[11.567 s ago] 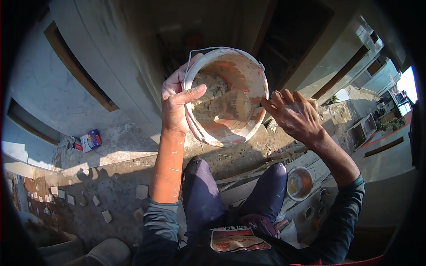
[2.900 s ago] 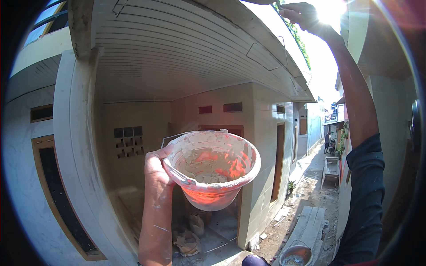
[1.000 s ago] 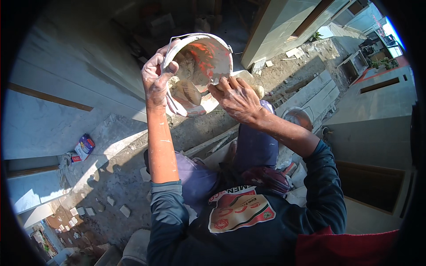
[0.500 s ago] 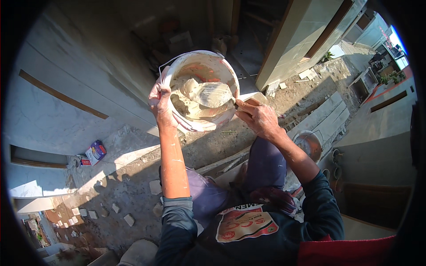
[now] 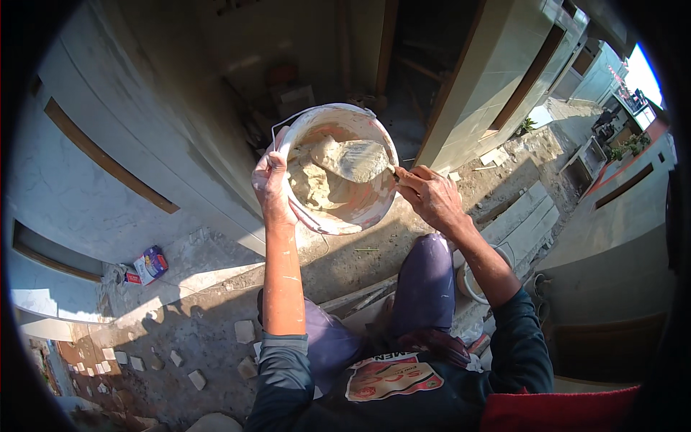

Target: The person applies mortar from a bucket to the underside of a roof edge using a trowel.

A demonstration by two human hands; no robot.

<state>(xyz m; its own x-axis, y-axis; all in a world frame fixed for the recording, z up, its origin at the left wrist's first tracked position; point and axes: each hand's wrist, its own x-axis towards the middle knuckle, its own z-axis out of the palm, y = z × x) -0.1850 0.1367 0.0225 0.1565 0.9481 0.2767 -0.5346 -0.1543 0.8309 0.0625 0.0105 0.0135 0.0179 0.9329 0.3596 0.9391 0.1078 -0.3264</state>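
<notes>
My left hand point(image 5: 272, 183) grips the left rim of a white bucket point(image 5: 342, 223), with its fingers partly hidden behind the wall. The bucket is tilted toward me, and wet, cream-coloured plaster point(image 5: 309, 186) clings to its bottom and side. Closed around a handle at the right rim is my right hand point(image 5: 434, 198). The handle belongs to a trowel point(image 5: 366, 160) whose broad blade lies inside the bucket, smeared with plaster and with a lump at its far end. A thin wire bail stands up at the bucket's upper left.
A plastered wall point(image 5: 122, 209) rises at the left, and a doorway point(image 5: 425, 79) opens beyond the bucket. Long boards point(image 5: 522, 216) lie on the ground at the right, near another bucket point(image 5: 471, 284). A printed bag point(image 5: 150, 265) and broken tile pieces point(image 5: 196, 379) are at lower left.
The bucket, trowel and both hands sit slightly lower and further right in the picture. The trowel blade remains inside the bucket, and both grips stay the same.
</notes>
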